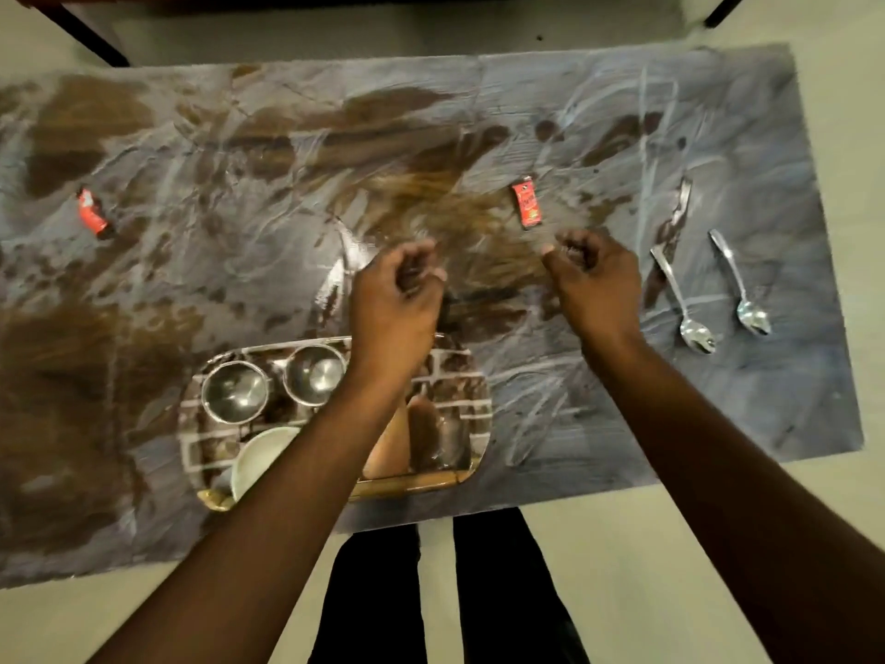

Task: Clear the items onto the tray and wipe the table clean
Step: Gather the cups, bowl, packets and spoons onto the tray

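Two bare forearms reach out from the bottom edge over a grey-and-brown marbled table (718, 400), above the person's dark trouser legs (450, 591) and a pale floor. Both hands hover above the middle of the tabletop with fingers curled inward: the left hand (395, 299) is loosely fisted just past the far rim of the tray, the right hand (591, 275) likewise curled, and whether either one holds anything cannot be told. Just beneath the left forearm, near the table's front edge, sits a patterned tray (471, 376) carrying two steel bowls (234, 391) side by side, a white bowl (261, 455) partly hidden by the arm, and a brown shape too blurred to identify. Still out on the table are a red sachet (527, 203) just beyond the right hand, a second red sachet (92, 212) far off to the left, and two steel spoons (685, 304) lying near each other to the right, a torn silvery wrapper (680, 203) beyond them
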The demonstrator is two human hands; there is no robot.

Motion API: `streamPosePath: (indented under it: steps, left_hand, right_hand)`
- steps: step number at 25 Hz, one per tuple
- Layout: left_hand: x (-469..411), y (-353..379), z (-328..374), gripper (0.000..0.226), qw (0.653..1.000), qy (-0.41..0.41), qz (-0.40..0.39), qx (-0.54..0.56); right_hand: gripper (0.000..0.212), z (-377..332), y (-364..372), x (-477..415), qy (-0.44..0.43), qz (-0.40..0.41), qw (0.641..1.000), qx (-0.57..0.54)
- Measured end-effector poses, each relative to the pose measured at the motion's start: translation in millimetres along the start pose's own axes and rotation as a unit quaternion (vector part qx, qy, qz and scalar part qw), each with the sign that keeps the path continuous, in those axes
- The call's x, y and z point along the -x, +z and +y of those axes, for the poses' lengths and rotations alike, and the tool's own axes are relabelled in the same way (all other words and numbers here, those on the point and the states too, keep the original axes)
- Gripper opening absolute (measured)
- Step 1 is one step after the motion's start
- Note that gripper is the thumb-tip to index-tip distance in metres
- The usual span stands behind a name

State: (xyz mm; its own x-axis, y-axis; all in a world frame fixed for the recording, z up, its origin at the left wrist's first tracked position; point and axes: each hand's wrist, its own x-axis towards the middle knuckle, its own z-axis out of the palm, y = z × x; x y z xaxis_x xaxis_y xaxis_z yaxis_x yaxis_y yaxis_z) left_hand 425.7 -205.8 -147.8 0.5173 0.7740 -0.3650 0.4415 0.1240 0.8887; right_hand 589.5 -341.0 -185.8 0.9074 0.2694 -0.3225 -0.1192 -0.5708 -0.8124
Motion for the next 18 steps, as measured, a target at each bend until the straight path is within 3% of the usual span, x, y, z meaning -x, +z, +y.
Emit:
streamPosePath:
  steps: [8,12,18]
  left_hand:
    - [-98,123,8,0.034,0.978,-0.185,-0.033,0.089]
    - [-102,143,14,0.036,0.974,-0.192,-0.028,0.115]
    - [-58,114,14,0.035,0.983,-0.149,0.030,0.104]
  right_hand:
    - [0.025,-11,17,-111,-0.041,-0.101,0.991,0.082]
    - [0.021,-11,29,-120,-0.037,-0.134,0.985,0.101]
    - [0.008,-13,27,-70,0.039,-0.184,0.980,-0.070]
